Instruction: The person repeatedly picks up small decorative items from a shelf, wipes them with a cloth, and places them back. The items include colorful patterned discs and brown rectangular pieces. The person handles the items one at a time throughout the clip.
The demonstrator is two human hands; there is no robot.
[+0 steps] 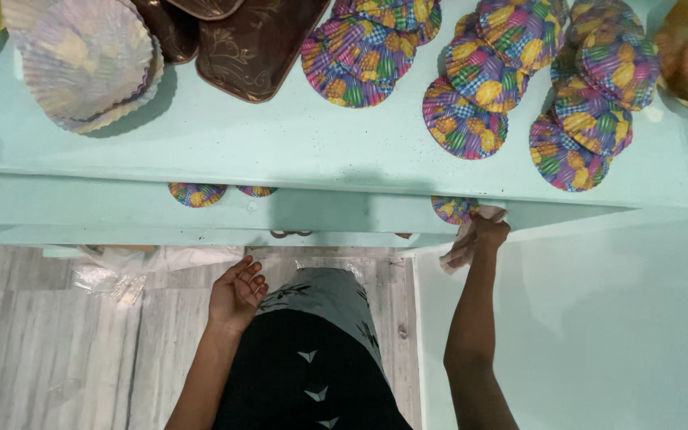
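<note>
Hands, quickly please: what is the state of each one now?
Left hand: open, palm up, holding nothing.
Right hand: fingers closed on pale paper cups at the lower shelf edge.

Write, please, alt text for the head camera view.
A person's right hand reaches under a pale green counter beside a colourful paper liner; the left hand hangs open and empty. On top lie many colourful liners, a pale stack and brown trays.

The right hand [483, 236] grips a colourful paper plate [453, 209] under the pale green shelf [280, 143].
</note>
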